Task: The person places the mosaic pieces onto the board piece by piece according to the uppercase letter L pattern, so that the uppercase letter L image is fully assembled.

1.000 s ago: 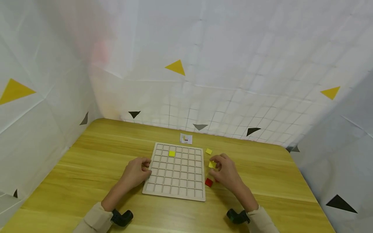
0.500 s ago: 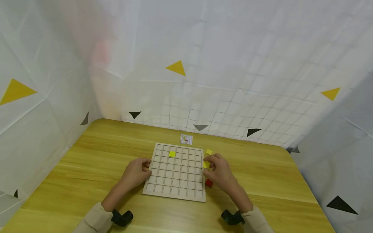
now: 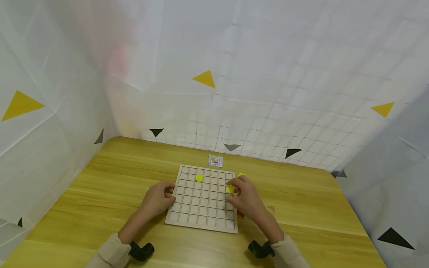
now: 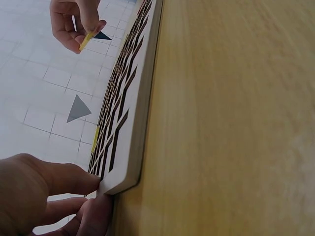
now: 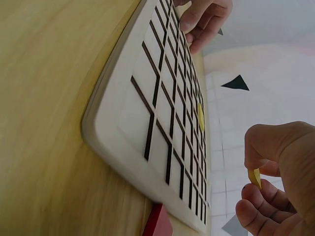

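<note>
A pale wooden grid board [image 3: 201, 219] lies on the table, with a yellow square tile [image 3: 199, 178] sitting in one cell near its far left. My left hand [image 3: 156, 198] is at the board's left edge, gripping it between thumb and fingers; the left wrist view shows the fingertips [image 4: 88, 182] against the rim. Over the board's right side, my right hand [image 3: 247, 197] pinches another yellow tile [image 5: 254, 177] between thumb and finger, held above the surface. A further yellow tile [image 3: 241, 174] lies beyond that hand, partly hidden. A red tile [image 5: 158, 222] is beside the board's right edge.
A small printed card [image 3: 215, 160] with a coloured grid pattern lies behind the board. White sheeting with yellow, black and grey triangles rises behind the wooden table [image 3: 301, 201] and at its sides. Dark wrist mounts [image 3: 141, 251] are worn on both wrists.
My right hand has moved left with the pinched yellow tile, from beside the board to over its right columns. The left hand stays at the board's left edge.
</note>
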Action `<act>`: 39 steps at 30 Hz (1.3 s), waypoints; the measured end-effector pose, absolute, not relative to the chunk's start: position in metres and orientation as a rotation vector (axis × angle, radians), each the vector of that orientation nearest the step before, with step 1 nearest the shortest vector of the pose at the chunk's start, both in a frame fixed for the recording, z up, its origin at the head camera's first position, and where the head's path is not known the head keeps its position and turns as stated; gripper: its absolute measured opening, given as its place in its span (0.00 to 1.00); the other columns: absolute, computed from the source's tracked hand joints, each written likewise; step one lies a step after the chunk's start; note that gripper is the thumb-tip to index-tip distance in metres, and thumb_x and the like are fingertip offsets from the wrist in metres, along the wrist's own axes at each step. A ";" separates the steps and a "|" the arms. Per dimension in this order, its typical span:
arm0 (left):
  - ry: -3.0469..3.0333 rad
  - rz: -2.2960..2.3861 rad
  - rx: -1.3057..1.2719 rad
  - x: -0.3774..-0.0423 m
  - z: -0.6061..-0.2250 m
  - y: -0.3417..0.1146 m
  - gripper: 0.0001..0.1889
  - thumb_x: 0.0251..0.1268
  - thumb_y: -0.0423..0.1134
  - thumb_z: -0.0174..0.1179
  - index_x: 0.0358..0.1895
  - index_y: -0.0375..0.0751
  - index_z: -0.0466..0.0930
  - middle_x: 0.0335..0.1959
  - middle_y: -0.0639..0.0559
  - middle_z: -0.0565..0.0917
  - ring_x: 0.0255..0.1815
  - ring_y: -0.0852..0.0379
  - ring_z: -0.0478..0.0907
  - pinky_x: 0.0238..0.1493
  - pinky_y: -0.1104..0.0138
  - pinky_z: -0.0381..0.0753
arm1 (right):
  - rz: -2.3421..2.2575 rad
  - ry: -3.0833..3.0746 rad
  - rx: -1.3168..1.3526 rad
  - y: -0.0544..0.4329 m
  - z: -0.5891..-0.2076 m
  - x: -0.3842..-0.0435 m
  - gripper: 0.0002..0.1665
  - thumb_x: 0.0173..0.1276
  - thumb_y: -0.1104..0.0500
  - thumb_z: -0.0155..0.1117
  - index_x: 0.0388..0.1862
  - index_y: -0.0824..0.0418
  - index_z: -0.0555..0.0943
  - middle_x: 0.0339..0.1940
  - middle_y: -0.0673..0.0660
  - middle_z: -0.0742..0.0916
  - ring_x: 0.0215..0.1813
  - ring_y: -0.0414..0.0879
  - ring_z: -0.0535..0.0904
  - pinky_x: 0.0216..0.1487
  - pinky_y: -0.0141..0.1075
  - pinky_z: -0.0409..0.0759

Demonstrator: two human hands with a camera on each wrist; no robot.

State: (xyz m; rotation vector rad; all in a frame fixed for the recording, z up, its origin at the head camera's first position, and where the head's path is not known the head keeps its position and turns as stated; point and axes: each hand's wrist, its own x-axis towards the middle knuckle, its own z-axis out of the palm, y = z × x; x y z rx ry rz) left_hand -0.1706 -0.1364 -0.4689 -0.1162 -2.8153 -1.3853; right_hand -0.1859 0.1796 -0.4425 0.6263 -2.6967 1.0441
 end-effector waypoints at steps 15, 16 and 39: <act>-2.804 -1.401 -0.124 -0.170 -0.469 -0.136 0.21 0.55 0.27 0.67 0.54 0.30 0.83 0.38 0.48 0.82 0.37 0.55 0.82 0.39 0.60 0.83 | 1.041 -2.652 0.762 0.151 -0.444 -0.194 0.19 0.53 0.69 0.69 0.46 0.62 0.85 0.37 0.52 0.77 0.32 0.48 0.75 0.31 0.33 0.75; -2.803 -1.399 -0.130 -0.169 -0.469 -0.136 0.21 0.55 0.27 0.67 0.54 0.29 0.83 0.38 0.48 0.83 0.36 0.55 0.82 0.39 0.60 0.83 | 1.035 -2.649 0.764 0.149 -0.444 -0.194 0.19 0.53 0.69 0.69 0.46 0.62 0.85 0.37 0.52 0.77 0.32 0.48 0.75 0.31 0.33 0.75; -2.805 -1.396 -0.104 -0.172 -0.473 -0.137 0.21 0.54 0.28 0.68 0.54 0.30 0.83 0.38 0.49 0.82 0.36 0.57 0.81 0.39 0.60 0.83 | 1.069 -2.685 0.816 0.120 -0.449 -0.203 0.19 0.54 0.67 0.67 0.48 0.62 0.85 0.37 0.52 0.78 0.33 0.46 0.76 0.32 0.34 0.77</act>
